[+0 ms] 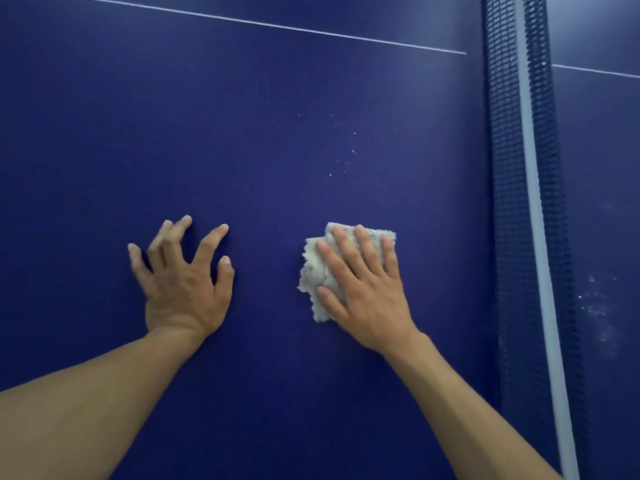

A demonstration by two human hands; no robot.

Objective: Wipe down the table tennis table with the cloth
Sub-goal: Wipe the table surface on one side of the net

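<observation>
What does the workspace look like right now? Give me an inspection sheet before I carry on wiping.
Surface: blue table tennis table, with a thin white line across the far part.
Job's things: pale cloth lying flat on the table, near the net.
Clutter: small white specks beyond the cloth; fainter pale marks on the far side of the net.
Grippers: right hand pressed flat on the cloth, fingers spread; left hand empty, propped on the bare table by its fingertips.
Cables: nothing seen.
Surroundings: net with a white top band at the right; nothing else seen.
</observation>
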